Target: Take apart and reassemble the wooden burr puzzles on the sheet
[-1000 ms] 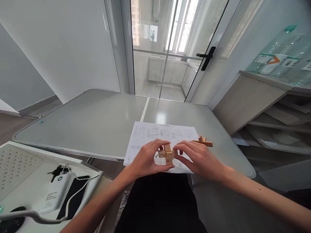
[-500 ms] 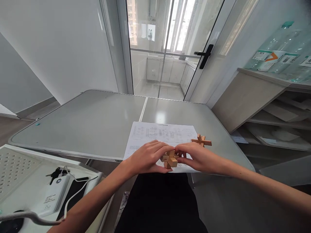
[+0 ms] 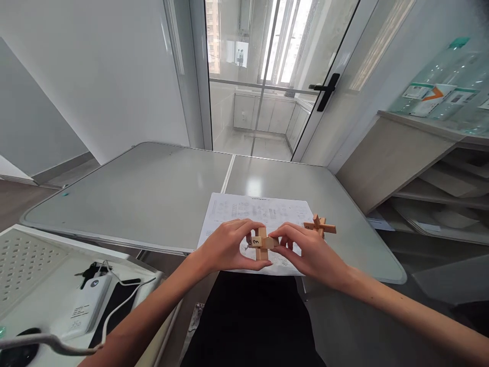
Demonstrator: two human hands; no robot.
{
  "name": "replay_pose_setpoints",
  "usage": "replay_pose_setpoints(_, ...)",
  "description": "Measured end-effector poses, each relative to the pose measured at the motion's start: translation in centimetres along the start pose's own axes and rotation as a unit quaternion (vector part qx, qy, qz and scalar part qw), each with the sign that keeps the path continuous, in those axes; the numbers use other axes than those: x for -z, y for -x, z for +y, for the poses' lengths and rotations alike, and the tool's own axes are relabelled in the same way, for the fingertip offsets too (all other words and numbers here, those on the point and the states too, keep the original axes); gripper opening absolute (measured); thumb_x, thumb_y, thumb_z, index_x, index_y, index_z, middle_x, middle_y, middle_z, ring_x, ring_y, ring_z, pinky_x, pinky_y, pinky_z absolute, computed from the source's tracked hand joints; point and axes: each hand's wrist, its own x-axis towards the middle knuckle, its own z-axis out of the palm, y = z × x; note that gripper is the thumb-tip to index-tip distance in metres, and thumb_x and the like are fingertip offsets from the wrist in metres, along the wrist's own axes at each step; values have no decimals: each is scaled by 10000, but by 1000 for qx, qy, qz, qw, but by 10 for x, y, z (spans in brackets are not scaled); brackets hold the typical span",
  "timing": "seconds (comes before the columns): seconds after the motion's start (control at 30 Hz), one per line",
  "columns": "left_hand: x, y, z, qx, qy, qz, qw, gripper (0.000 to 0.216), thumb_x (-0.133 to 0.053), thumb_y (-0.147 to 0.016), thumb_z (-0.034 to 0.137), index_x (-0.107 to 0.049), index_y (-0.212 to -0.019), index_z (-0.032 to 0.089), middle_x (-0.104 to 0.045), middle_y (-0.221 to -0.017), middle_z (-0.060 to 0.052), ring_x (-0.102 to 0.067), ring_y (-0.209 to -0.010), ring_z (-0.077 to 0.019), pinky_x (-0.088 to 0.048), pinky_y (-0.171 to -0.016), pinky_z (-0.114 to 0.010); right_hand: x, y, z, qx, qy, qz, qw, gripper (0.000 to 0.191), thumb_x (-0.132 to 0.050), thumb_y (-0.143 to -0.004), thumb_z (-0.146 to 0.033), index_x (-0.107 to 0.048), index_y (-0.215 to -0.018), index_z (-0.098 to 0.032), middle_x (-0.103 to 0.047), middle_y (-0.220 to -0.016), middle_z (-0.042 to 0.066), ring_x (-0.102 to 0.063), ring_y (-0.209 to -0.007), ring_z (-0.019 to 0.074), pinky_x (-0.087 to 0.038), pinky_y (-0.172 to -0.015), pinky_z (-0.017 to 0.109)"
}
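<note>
Between my two hands is a small wooden burr puzzle (image 3: pixel 261 243) of interlocking blocks, with a "3" marked on one face. My left hand (image 3: pixel 231 246) grips it top and bottom between thumb and fingers. From the right, my right hand (image 3: pixel 305 246) pinches the end of a sideways block. The puzzle is held above a printed sheet (image 3: pixel 229 206) with rows of diagrams, which lies on the grey table (image 3: pixel 171 188). Beyond my right hand sits a second wooden puzzle piece assembly (image 3: pixel 320 225), cross-shaped, partly hidden by that hand.
At the lower left a white tray table (image 3: pixel 38 285) holds a white power bank (image 3: pixel 89 303), keys (image 3: pixel 91 272), a dark flat object and a cable. Shelves (image 3: pixel 428 173) with large plastic bottles (image 3: pixel 435 92) stand at the right. A glass door (image 3: pixel 260 81) is behind the table.
The puzzle has been turned in my hands, so the "3" face and a sideways block now show toward me. My right hand has shifted slightly right, to the block's end.
</note>
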Motion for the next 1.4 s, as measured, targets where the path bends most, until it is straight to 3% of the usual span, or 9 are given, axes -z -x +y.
replay_pose_setpoints(0.13,-4,-3,0,38,53,-7,998,555,-836,-787,478,-589,-1208,215,-720,-963,-10,-642,-790,-160,-491,-730,-285,1,0,2,-39,-30,7,999,79,-642,-1010,-247,-652,-1086,-231,-712,-852,6,-666,-707,153,-522,-651,264)
replay_pose_setpoints(0.53,-2,-6,-7,119,159,-66,978,432,-848,-767,480,-690,-1050,194,-693,-806,14,-605,-715,-141,-463,-676,-267,-10,-2,13,-72,-70,-8,995,103,-669,-1000,-294,-644,-1068,-221,-754,-811,5,-705,-685,165,-535,-654,278)
replay_pose_setpoints(0.93,-3,-3,-14,125,146,-13,981,430,-858,-745,474,-683,-1022,196,-684,-796,12,-585,-722,-146,-467,-699,-282,-19,-8,18,-65,-61,6,996,83,-651,-1014,-292,-620,-1069,-238,-712,-742,-35,-676,-642,155,-517,-742,314)
replay_pose_setpoints(1.1,-2,0,-13,138,151,-21,979,404,-846,-756,483,-688,-993,196,-691,-789,13,-601,-720,-148,-476,-691,-279,-24,-8,18,-43,-85,14,995,90,-622,-1024,-314,-604,-1067,-237,-701,-797,-13,-681,-678,163,-512,-729,314)
replay_pose_setpoints(1.4,0,3,-16,121,142,-24,982,443,-863,-727,494,-689,-1010,201,-696,-788,24,-614,-714,-144,-479,-712,-280,-24,-7,18,-105,-140,-32,984,165,-651,-1009,-388,-596,-1065,-242,-706,-637,-57,-657,-547,152,-498,-635,287)
